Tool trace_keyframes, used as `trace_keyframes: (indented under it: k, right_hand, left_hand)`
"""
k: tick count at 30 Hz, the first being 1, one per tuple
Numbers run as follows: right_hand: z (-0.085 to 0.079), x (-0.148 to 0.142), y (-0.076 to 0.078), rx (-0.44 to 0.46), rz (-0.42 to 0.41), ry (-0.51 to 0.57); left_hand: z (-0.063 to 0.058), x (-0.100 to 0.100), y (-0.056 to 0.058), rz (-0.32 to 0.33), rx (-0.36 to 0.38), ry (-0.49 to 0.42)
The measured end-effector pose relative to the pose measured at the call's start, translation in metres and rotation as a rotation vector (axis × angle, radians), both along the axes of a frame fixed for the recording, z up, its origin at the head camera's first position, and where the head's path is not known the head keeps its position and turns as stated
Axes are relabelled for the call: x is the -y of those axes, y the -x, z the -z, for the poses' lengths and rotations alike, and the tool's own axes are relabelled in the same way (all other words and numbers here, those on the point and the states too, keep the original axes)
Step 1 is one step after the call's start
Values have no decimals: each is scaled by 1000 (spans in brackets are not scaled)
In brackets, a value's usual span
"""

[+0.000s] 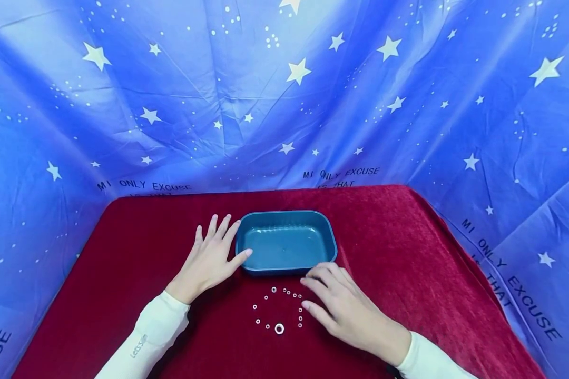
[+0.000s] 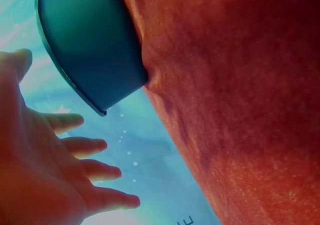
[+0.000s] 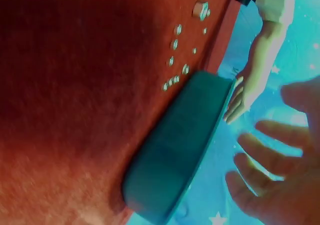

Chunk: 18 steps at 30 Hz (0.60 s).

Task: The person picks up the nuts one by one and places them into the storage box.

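Lying in a loose ring on the bench, small metal nuts are spread out in front of me, below the near side of a teal bin. One clearly larger nut sits at the ring's six o'clock; a middling nut sits close to its twelve. The bin is at twelve o'clock from the nuts, an open-topped, rounded rectangle, and its floor is bare.

My right hand is at three o'clock from the ring, its fingers loosely bent and parted, with nothing seen between them. Its thumb tip is just beside the nuts on that side, and its fingers come near the bin's five o'clock corner. My left hand is at nine o'clock from the bin, fingers fanned wide and holding nothing; its thumb reaches over the rim, though I cannot tell whether it touches.

White sleeves cover my forearms, the left one lettered. Deep red velvety cloth covers the bench. Beyond, from nine o'clock round to three, hangs a blue curtain printed with white stars and black capitals.
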State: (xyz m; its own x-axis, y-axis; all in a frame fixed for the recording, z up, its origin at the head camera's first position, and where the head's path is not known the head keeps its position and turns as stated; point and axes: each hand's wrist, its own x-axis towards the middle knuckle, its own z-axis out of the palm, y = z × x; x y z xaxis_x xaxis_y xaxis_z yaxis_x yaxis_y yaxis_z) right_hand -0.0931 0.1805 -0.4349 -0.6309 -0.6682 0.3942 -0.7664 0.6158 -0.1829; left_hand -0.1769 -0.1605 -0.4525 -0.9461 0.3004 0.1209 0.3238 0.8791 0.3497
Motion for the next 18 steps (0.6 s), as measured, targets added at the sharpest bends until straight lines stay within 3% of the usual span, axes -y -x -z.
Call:
trace_keyframes:
  k: [8, 18]
  right_hand:
    - [17, 4, -8, 0, -113, -160]
    - [22, 11, -12, -13, -175, -242]
  left_hand:
    - [2, 0, -4, -1, -6, 6]
    - [4, 0, -6, -1, -26, 8]
